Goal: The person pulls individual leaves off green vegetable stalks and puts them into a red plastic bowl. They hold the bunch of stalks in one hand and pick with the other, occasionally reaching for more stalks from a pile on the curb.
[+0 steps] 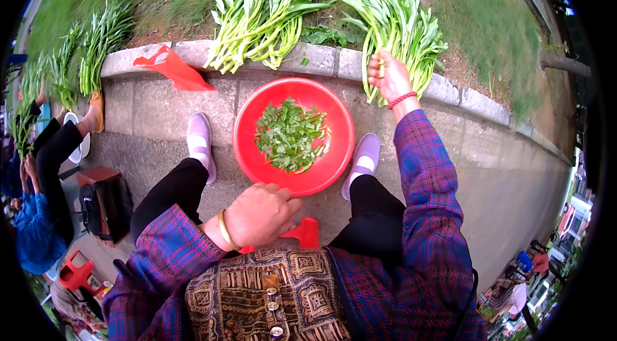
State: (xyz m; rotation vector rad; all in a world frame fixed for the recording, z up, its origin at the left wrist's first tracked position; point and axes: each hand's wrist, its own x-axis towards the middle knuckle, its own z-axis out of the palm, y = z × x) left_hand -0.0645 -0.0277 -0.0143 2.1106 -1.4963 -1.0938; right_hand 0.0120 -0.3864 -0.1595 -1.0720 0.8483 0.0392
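My right hand (389, 77) grips stems of a leafy green bunch (393, 18), which looks like water spinach and lies over the stone kerb. My left hand (264, 213) hovers by the near rim of a red plastic basin (246, 167). Its back faces up and its fingers curl under, so whatever may be in them is hidden. Inside the basin sits a heap of cut green leaves (289, 136). A second, larger bunch of the same greens (265, 18) rests on the kerb beyond the basin, stems towards me.
A red plastic bag (173, 68) hangs over the stone kerb (318, 59). Part of a red stool (308, 232) shows beneath me. To the left, a person (36, 225) holds greens near a white basin (79, 143), a dark bag (103, 206) and another red stool (79, 273).
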